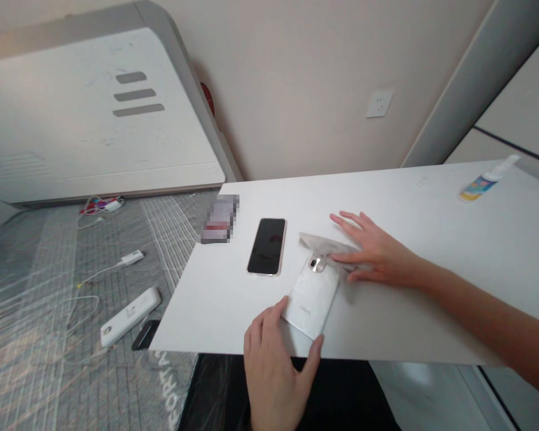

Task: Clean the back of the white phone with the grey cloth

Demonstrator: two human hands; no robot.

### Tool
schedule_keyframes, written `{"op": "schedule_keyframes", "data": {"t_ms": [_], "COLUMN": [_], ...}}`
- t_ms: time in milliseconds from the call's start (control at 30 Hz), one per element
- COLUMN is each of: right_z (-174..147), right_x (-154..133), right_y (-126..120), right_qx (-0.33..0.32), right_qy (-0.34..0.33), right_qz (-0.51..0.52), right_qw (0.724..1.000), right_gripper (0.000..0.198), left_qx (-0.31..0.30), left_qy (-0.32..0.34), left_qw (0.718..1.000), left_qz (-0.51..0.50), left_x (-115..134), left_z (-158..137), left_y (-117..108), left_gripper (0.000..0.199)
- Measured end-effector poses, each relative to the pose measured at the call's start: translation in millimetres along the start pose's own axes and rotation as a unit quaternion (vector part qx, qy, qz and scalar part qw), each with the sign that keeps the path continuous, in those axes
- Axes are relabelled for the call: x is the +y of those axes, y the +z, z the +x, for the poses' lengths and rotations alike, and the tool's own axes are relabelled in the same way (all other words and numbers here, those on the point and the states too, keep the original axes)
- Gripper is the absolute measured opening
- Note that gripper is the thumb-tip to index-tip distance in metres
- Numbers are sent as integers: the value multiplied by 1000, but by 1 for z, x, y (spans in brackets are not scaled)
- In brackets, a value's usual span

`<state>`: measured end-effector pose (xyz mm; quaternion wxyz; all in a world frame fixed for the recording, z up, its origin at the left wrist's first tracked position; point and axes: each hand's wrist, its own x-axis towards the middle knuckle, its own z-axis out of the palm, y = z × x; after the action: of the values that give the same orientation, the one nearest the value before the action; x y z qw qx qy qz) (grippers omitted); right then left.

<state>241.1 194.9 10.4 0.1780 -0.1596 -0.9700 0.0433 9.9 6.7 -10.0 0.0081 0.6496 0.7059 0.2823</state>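
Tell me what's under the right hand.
A greyish cloth lies under the right hand, at the far end of the white phone. What the hand and cloth cover cannot be seen.

Both the left hand [273, 371] and the right hand [372, 251] are bare, with slim fingers that narrow toward the tips. Behind the right hand, the slender forearm [480, 317] is uncovered too, broadening gently away from the wrist. Around and beyond the left hand, plain black clothing [345, 392] covers the lap, too dark to show seams; whether a sleeve meets that wrist is unclear.
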Motion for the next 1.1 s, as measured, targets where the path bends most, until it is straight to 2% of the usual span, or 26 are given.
{"op": "schedule_keyframes", "data": {"t_ms": [33,133,167,267,300,400,500,533,633,733,867,967,1100], "right_z": [0,0,1,2,2,2,2,2,2,3,4,4,4], "right_x": [0,-1,-1,2,2,0,0,0,1,1,0,1,2], "right_y": [0,3,4,5,6,6,6,6,7,6,6,5,6], "right_qx": [-4,-58,-51,9,1,-56,-17,-12,-39,-16,-32,5,21], "right_qy": [6,-89,-93,3,0,-77,1,8,-48,3,-21,28,37], "right_qz": [3,44,38,-12,-11,9,-23,-26,-13,-34,-13,-24,-35], "right_qw": [1000,993,994,1000,1000,995,1000,1000,998,999,999,999,998], "right_gripper": [45,58,56,47,50,61,61,64,69,62,65,55,56], "left_qx": [0,7,7,7,6,11,13,13,21,26,28,28,30], "left_qy": [1,8,7,6,8,15,18,20,30,31,33,25,30], "left_qw": [1000,1000,1000,1000,1000,1000,1000,1000,999,999,999,999,999], "left_qz": [1,8,9,9,10,12,13,14,23,25,29,28,29], "left_x": [0,-1,-2,-2,-2,-2,-2,-3,-5,-6,-5,-4,-4], "left_z": [0,0,0,0,0,0,0,0,0,0,0,0,0], "left_y": [0,1,2,2,2,2,2,2,3,4,4,4,4], "left_gripper": [62,63,63,62,62,62,61,62,63,63,62,61,61]}}
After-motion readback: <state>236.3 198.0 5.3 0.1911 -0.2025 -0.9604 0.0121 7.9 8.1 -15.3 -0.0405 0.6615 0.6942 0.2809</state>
